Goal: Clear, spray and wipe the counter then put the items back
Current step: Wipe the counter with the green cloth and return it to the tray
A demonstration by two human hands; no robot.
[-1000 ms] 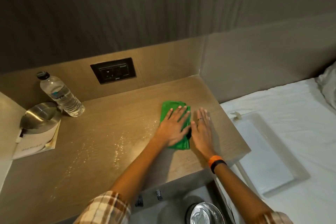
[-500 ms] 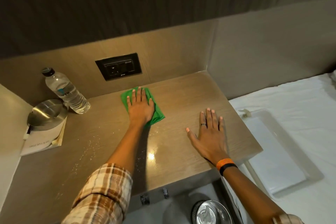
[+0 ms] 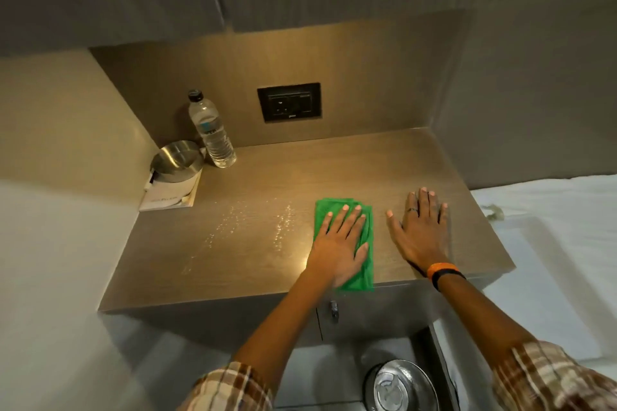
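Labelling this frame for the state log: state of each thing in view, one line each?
left hand: flat, pressing the cloth
right hand: flat on the counter, empty
green cloth: folded, at the front edge
counter: spray droplets on the left half
water bottle: upright, capped
metal bowl: resting on a booklet

**Counter, head view: hands and contents**

A green cloth (image 3: 347, 243) is pressed flat under the left hand (image 3: 337, 245) at the lower centre of the counter (image 3: 267, 260), near its front edge. The right hand (image 3: 419, 228) is laid flat, fingers spread, just right of the cloth. Spray droplets (image 3: 253, 223) are seen left of the cloth. At the upper left, a water bottle (image 3: 210, 130) is stood upright beside a metal bowl (image 3: 177, 160) set on a booklet (image 3: 170, 197). A dark socket panel (image 3: 288, 102) is mounted on the back wall.
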